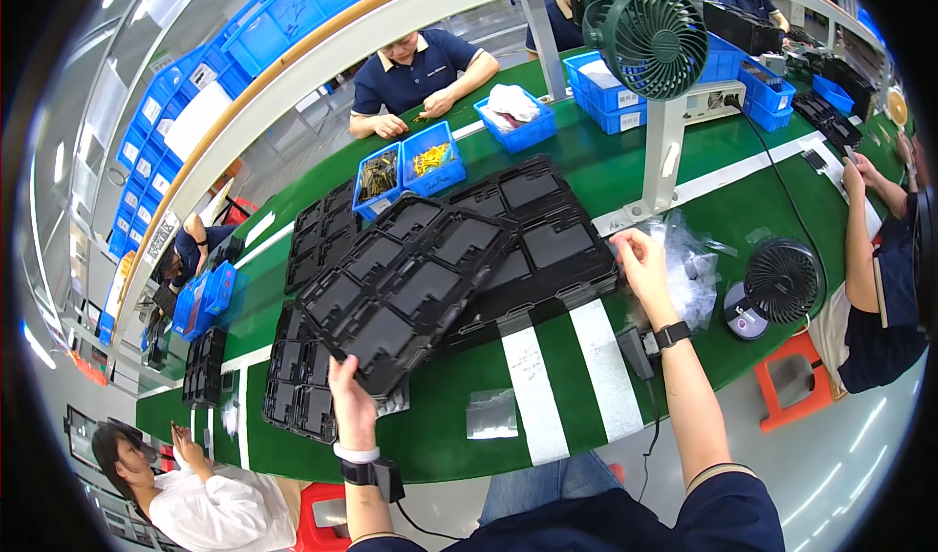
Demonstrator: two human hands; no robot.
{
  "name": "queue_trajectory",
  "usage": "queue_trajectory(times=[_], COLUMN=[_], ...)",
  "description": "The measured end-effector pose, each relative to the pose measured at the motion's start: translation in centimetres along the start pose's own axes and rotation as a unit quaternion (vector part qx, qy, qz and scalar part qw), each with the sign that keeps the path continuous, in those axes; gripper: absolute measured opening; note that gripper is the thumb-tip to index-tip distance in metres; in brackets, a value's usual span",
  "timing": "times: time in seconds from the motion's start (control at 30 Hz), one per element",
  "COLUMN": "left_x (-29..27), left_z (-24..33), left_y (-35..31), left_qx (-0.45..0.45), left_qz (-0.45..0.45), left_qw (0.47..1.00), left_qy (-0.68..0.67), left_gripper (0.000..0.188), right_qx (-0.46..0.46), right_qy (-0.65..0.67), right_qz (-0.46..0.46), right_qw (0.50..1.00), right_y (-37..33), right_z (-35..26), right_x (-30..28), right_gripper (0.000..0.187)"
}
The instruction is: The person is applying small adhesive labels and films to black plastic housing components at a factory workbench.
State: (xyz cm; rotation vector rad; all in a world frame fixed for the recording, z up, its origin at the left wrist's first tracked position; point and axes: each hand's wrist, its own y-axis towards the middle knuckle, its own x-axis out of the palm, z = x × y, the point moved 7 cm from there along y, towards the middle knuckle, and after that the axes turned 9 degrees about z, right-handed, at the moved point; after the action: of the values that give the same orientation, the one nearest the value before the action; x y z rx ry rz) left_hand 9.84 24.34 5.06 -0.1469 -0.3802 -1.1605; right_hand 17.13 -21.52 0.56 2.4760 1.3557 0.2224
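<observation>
My left hand (352, 405) grips the near corner of a black compartmented plastic tray (427, 298). That tray lies tilted and turned across other trays, its rectangular recesses facing up. Under and beyond it is a stack of similar black trays (557, 242). My right hand (642, 267) is at the right edge of this stack, fingers bent together in a pinch; whatever they hold, if anything, is too small to make out. Crumpled clear plastic bags (689, 274) lie just right of that hand. More black trays (298, 376) sit left of the held one.
Blue bins with yellow parts (432, 159) and dark parts (377, 175) stand beyond the trays, near a co-worker (415, 78). A green fan (657, 42) hangs on a white post. Right: a black desk fan (780, 280) and power adapter (637, 354). A clear bag (491, 414) lies near the front edge.
</observation>
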Motion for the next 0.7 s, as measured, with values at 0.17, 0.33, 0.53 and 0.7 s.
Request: queue_trajectory(times=[0.17,0.33,0.53,0.7], left_x=[1.8,4.1,4.8,4.0], left_z=[-2.8,-1.6,4.1,1.9], left_y=[-2.3,-3.0,1.4,1.6], left_qx=[-0.098,-0.128,0.38,0.27], left_qz=[-0.055,-0.269,-0.121,-0.117], left_qw=[0.974,0.852,0.721,0.721], left_qy=[0.196,0.431,0.566,0.627], left_gripper=[0.017,0.005,0.041,0.043], right_qx=[-0.033,-0.041,-0.043,-0.039], right_qy=[-0.022,-0.029,-0.016,-0.012], right_qz=[0.014,0.015,0.01,0.012], right_qw=[0.999,0.999,0.999,0.999], right_y=[0.2,0.1,0.2,0.1], right_z=[0.8,0.5,0.7,0.8], right_x=[0.0,0.1,0.2,0.3], right_gripper=[0.01,0.01,0.009,0.009])
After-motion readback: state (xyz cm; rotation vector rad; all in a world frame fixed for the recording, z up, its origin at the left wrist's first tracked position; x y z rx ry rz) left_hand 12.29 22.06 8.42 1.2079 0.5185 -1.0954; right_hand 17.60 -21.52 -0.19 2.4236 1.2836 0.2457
